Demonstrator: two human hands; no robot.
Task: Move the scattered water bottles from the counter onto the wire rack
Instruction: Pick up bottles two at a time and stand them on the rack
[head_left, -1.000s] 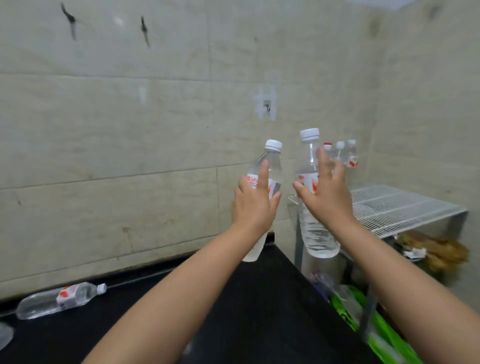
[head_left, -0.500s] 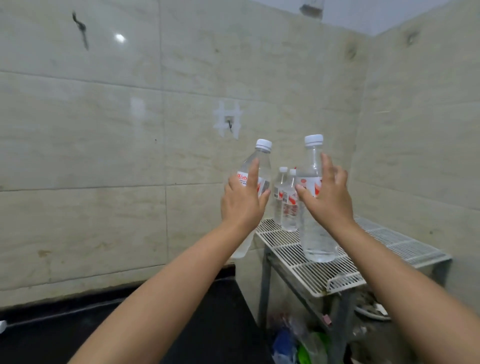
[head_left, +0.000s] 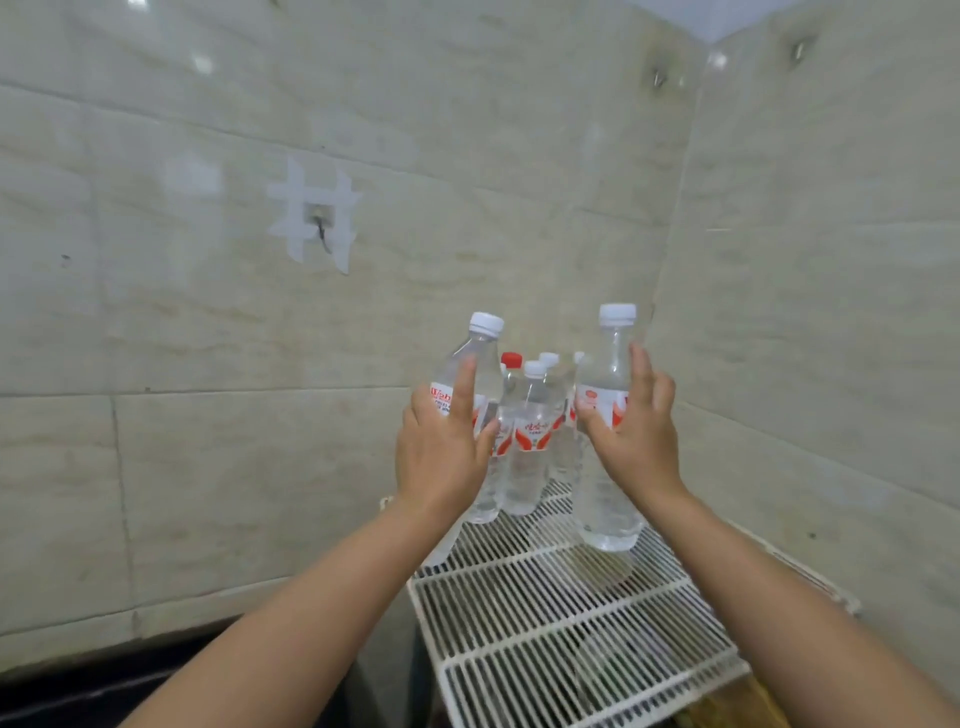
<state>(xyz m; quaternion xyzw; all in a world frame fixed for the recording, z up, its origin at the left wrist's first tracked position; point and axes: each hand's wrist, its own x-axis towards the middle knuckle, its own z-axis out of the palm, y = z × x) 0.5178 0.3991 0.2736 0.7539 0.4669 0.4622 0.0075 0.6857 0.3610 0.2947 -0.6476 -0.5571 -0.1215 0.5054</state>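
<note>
A white wire rack (head_left: 571, 634) stands in the corner of two walls of pale beige tile. Above its near-left edge the left hand (head_left: 441, 457) grips a clear plastic water bottle with a white cap and a red-and-white label (head_left: 475, 353), fingers wrapped round the body and the forefinger stretched up along it; this bottle tilts slightly and its base, hidden behind the wrist, seems to hang just off the rack's left edge. Over the rack's middle the right hand (head_left: 636, 436) holds a second clear white-capped water bottle (head_left: 608, 499) upright by its labelled waist, the base raised a little above the wires. Between the two held bottles, at the rack's far end, a cluster of small clear bottles (head_left: 530, 452) stands upright on the wires, most white-capped, one with a red cap (head_left: 511, 358). To the left of the rack and lower lies the edge of a black counter (head_left: 104, 696). On the wall above and left of the rack, a small hook sits in a cross of pale tape (head_left: 317, 218).
</note>
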